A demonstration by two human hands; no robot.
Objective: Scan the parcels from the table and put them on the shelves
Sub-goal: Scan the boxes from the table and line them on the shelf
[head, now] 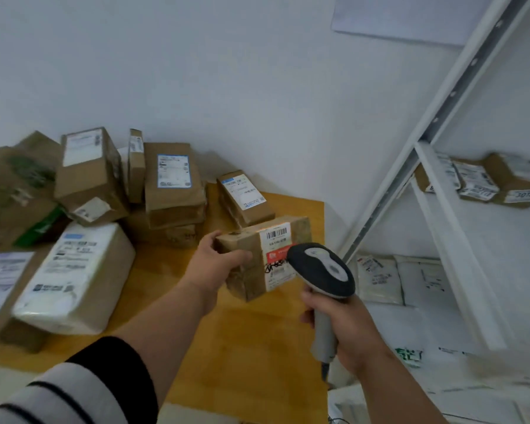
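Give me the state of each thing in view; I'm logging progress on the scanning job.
Small brown cardboard parcel with barcode label: held above the table, label up.
Left hand: grips the parcel.
Grey-and-black handheld scanner: aimed at the label.
Right hand: grips the scanner handle.
Brown boxes on white shelf: shelved.

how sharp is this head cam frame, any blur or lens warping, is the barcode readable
Head view: soft, even indoor light, no harsh glare. The white metal shelf upright leans from wide-angle distortion. The left-edge brown cardboard parcels smear with blur. The taped brown box in the left hand shows barcode bars, digits unreadable. The grey-and-black handheld scanner in the right hand is fairly sharp.
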